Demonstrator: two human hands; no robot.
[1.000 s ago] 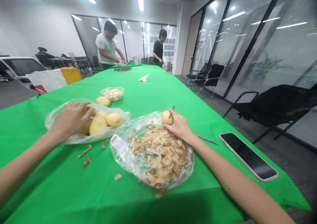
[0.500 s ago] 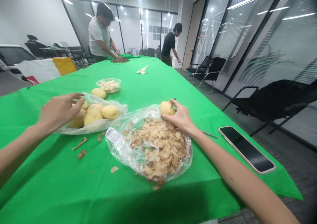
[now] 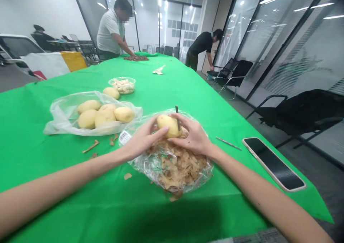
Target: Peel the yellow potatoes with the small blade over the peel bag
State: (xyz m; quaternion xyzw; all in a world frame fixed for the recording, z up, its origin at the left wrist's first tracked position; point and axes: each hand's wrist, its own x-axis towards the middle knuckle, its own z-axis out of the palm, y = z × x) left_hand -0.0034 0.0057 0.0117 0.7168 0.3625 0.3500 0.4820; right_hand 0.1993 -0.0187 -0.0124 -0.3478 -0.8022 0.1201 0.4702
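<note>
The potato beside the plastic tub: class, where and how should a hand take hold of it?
Grip the potato across its narrow middle, from above on the left: it is a smooth oval lying on the cloth, with the tub close at its right.

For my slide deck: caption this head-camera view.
Left hand and right hand grip a potato over a bag of peelings.

A smartphone (image 3: 273, 164) on the green tablecloth (image 3: 80, 207) — black chairs (image 3: 309, 108) beyond.
</note>
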